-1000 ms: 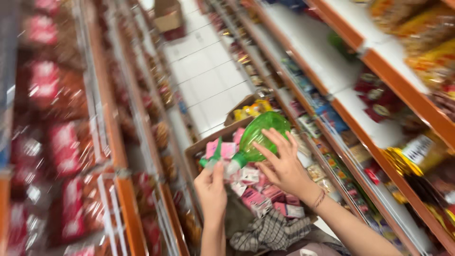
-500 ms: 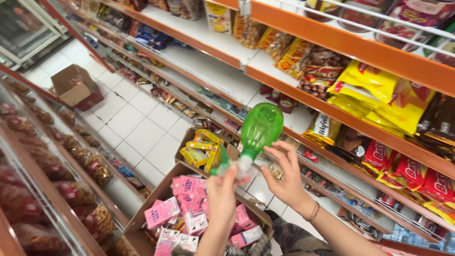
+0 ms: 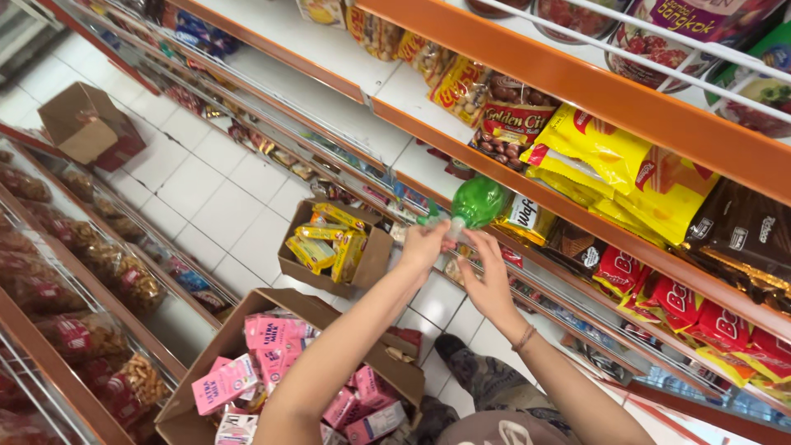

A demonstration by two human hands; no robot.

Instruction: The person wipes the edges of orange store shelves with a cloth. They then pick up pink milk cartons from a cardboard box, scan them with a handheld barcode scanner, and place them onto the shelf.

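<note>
The left hand [image 3: 424, 245] is closed around the neck of a green bottle [image 3: 475, 202], which points up and away toward the shelf. Just right of it, the right hand [image 3: 488, 280] is open with fingers spread, seemingly touching the bottle's base end. Below both hands sits a box of pink packs [image 3: 272, 363]; beyond the left hand, a box of yellow packs [image 3: 334, 243]; past the bottle, yellow bags [image 3: 610, 156].

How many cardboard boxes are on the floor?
3: an empty cardboard box far up the aisle, a box of yellow packs by the shelf, and a box of pink cartons nearest the person. More may be hidden.
</note>
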